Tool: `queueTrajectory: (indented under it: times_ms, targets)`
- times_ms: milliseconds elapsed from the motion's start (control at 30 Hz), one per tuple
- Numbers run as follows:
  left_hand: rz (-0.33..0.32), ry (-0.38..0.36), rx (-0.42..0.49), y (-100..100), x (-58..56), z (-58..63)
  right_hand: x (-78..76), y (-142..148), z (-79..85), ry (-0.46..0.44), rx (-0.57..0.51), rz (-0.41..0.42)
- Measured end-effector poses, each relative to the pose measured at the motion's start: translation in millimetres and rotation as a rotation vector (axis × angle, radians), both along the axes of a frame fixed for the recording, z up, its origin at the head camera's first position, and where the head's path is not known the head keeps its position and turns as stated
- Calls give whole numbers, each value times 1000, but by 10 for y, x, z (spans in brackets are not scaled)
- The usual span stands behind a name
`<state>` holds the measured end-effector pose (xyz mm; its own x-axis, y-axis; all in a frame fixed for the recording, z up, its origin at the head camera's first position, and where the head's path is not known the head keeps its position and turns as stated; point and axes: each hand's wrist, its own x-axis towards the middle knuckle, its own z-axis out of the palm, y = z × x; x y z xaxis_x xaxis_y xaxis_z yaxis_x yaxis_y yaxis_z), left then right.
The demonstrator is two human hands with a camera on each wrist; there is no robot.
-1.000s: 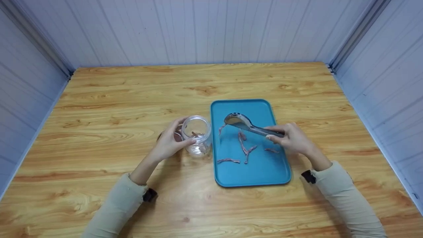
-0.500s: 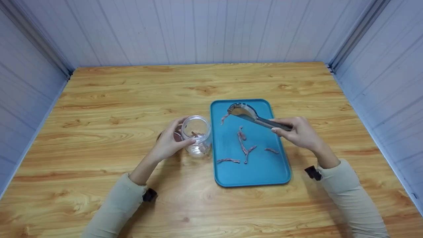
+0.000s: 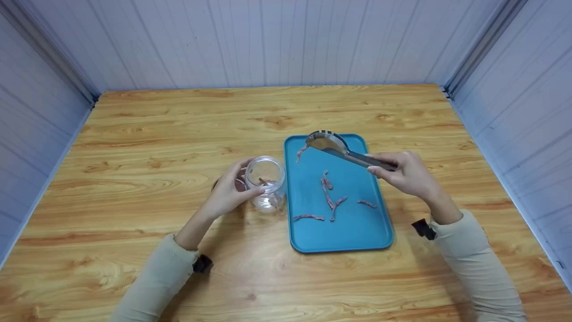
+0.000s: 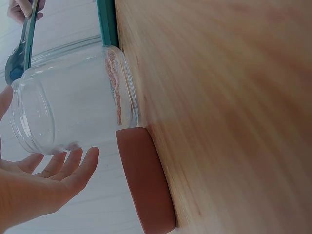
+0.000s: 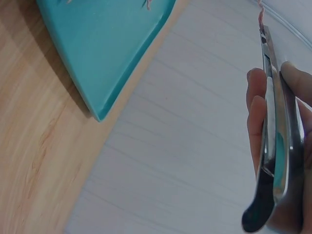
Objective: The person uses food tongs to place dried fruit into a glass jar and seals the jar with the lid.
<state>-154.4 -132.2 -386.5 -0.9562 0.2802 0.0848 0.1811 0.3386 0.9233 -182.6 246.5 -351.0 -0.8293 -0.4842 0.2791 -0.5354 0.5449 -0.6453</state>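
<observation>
My left hand [image 3: 228, 190] grips a clear jar [image 3: 269, 199] near its open mouth. The jar stands upright on the table, and reddish-brown strips [image 4: 114, 87] lie at its bottom in the left wrist view. My right hand [image 3: 409, 174] holds metal tongs [image 3: 335, 147] by their handles, squeezed together above the tray's far half. From the tong tips dangles a thin reddish meat-like strip [image 3: 300, 154]. Below, the blue tray [image 3: 344, 237] carries several more strips [image 3: 308, 217], some touching one another in a branching shape. The strips' exact kind cannot be told.
A round reddish-brown lid [image 4: 146, 180] sits on the table close beside the jar, partly hidden behind my left hand in the head view. The tray is just right of the jar. Pale panelled walls [image 3: 286, 44] border the wooden table [image 3: 178, 129] at the back and sides.
My right hand has drawn the tongs up and away toward the back of the tray, with the strip hanging from them. The left hand and jar have stayed put.
</observation>
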Motion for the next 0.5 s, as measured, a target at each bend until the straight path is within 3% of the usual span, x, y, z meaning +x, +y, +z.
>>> queueTrajectory:
  times_ms: [133, 367, 500]
  targets:
    - [-1, 5, -14, 30, 66, 124, -6, -22, 20, 22, 6, 12]
    - [11, 23, -9, -27, -52, -115, -26, -93, 47, 59, -4, 52]
    - [4, 43, 9, -36, -65, -160, -31, -151, 59, 78, -8, 76]
